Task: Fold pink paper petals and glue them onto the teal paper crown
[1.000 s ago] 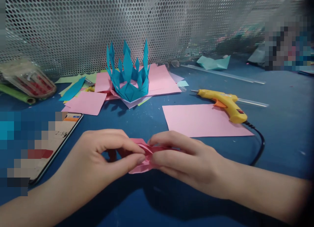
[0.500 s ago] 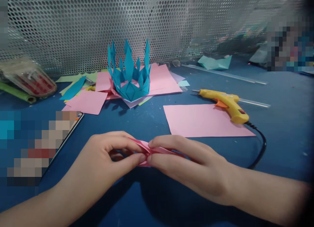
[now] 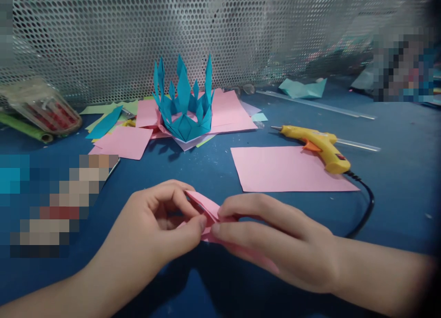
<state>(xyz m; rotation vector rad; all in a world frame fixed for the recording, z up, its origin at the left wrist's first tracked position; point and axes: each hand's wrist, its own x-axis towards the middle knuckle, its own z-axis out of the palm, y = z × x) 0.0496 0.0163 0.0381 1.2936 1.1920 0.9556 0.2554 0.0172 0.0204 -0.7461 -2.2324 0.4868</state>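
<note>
A folded piece of pink paper [image 3: 206,207] is held low over the blue table, between both hands. My left hand [image 3: 165,221] pinches its left end with thumb and forefinger, the other fingers curled behind. My right hand [image 3: 275,235] grips the right part between thumb and fingers, which cover much of it. Between the hands the paper's layers stand slightly apart. Beyond them a blue folded-paper crown [image 3: 188,125] with tall points stands upright on paper sheets. To the right, a yellow glue gun [image 3: 310,139] lies partly on a flat pink sheet [image 3: 275,169].
Clear glue sticks [image 3: 317,104] and a pale teal folded paper [image 3: 303,88] lie at back right. At left are a plastic container [image 3: 44,107], a green roll [image 3: 27,127] and loose pink paper [image 3: 127,141]. A perforated metal panel [image 3: 138,38] closes the back. The glue gun's black cord [image 3: 368,212] curves rightward.
The pink paper has tilted and its layers have parted wider between my hands. My right hand has shifted slightly right and down; my left fingers have bent more.
</note>
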